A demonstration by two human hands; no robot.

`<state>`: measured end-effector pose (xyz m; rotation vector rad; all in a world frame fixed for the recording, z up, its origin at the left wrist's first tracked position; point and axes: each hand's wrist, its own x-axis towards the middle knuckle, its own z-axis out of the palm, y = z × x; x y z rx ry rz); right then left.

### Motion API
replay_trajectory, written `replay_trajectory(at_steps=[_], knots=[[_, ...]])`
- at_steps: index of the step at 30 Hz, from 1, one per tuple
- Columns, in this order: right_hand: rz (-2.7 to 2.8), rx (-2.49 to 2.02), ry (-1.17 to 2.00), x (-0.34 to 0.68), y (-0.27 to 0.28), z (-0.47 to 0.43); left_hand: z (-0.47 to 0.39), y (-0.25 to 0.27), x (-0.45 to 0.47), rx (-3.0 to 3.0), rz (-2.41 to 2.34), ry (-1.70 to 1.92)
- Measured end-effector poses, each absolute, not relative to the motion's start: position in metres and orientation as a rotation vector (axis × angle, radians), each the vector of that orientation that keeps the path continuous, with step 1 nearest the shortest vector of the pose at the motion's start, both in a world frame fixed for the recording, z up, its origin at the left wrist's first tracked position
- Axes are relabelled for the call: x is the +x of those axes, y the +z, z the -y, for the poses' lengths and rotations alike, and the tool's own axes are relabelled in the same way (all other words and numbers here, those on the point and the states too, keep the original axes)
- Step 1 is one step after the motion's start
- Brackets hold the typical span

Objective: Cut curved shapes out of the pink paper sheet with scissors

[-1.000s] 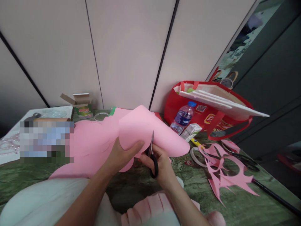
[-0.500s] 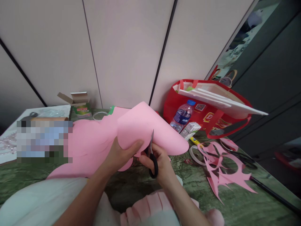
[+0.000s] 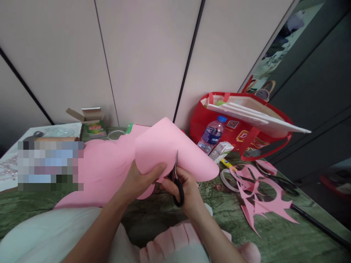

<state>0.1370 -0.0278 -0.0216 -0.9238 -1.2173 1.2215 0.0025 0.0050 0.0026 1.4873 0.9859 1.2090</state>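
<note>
With pale garment (image 3: 55, 233) and pink pleated cloth (image 3: 170, 241) at 6 o'clock, we grip a curled pink sheet (image 3: 175, 146) in our left hand (image 3: 144, 180), thumb pressed over its near edge, while our right hand (image 3: 188, 190) is closed around the black handles of a pair of scissors (image 3: 179, 186); a blade points to 12 o'clock against the sheet, though we cannot tell how far the pair is parted. The sheet, dead ahead of us, rises to a corner at 12 and rounds off at 2. Room opens at 4 o'clock, where wood-grained surface (image 3: 227, 212) shows between our right forearm and cut pink scraps (image 3: 271, 206). Overlapping pink pieces (image 3: 101, 160) crowd us from 9 to 10. A white tape roll (image 3: 229, 189) sits near the sheet's rounded end at 3, and a black rod (image 3: 318, 224) lies beyond the scraps at 4. Blocking 2 o'clock are a blue-capped bottle (image 3: 211, 136), a small carton (image 3: 221, 150) and a red bag (image 3: 199, 120) bearing white boards (image 3: 246, 113). A green box (image 3: 95, 128) gapes at 10; a panelled wall (image 3: 148, 62) closes off 12.
</note>
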Motion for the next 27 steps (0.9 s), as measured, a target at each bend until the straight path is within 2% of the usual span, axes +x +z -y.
replay_trajectory(at_steps=[27], knots=[[1.212,-0.969,1.217,0.1368,-0.0203,0.0286,-0.0099,-0.0039,-0.0005,1.432,-0.868,1.212]])
